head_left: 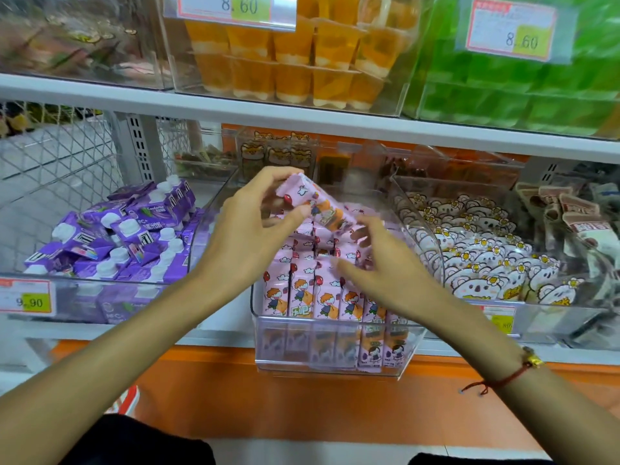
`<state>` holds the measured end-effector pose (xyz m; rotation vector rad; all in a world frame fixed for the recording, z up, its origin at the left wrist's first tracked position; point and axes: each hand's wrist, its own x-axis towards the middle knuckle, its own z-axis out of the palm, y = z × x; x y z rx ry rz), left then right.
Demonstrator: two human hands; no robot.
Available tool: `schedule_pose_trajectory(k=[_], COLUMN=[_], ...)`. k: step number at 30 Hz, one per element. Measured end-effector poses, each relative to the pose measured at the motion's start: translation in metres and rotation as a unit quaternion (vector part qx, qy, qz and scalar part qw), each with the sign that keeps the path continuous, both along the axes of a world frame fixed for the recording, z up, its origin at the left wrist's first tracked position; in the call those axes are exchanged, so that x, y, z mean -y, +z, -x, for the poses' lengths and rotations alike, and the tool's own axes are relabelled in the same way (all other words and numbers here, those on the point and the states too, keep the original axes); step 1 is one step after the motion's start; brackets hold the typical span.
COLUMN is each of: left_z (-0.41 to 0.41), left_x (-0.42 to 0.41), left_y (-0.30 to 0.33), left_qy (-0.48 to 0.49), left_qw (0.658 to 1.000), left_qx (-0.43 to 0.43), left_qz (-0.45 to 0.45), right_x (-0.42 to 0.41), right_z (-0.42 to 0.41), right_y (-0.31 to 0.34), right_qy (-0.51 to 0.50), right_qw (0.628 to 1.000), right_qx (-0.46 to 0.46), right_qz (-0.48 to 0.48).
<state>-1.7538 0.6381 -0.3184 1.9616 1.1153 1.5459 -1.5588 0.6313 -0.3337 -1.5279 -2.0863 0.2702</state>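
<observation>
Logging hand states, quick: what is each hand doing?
Left hand: pinches a pink cartoon-printed snack packet.
Right hand: open, resting on binned pink packets.

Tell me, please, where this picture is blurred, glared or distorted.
Head view: blur smears the top price tags and orange cups; the packet pinched by the left hand is fairly sharp; the right hand looks softer; the wide lens bows the shelf edge; light is even, with faint sheen on the bin.

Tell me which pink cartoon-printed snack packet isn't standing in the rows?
The pink cartoon-printed packet pinched by the left hand: it is tilted above the clear plastic bin, while the others stand upright inside.
</observation>
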Motion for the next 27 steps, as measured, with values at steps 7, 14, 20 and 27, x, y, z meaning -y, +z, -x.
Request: schedule_pose_trajectory(k=[7, 14, 20, 27], left_z=[0.005, -0.012, -0.033, -0.030], left_x=[-0.006, -0.034, -0.059, -0.065], left_y=[0.003, 0.036, 0.015, 0.010], left_qy=[0.006, -0.017, -0.003, -0.052], left_qw=[0.981, 0.932, 0.890, 0.839], left_qx=[-0.191, -0.359, -0.451, -0.537], left_qz=[0.022, 0.045, 0.069, 0.067], right_x=[0.004, 0.005, 0.010, 0.011], right_z=[-0.005, -0.004, -0.005, -0.007], right_y=[-0.008, -0.004, 0.003, 0.000], right_qy=[0.020, 0.021, 0.021, 0.049], right_qw=[0.978, 0.983, 0.989, 0.982], right_qx=[0.202, 0.180, 0.135, 0.178], right_qz=[0.039, -0.008, -0.048, -0.028])
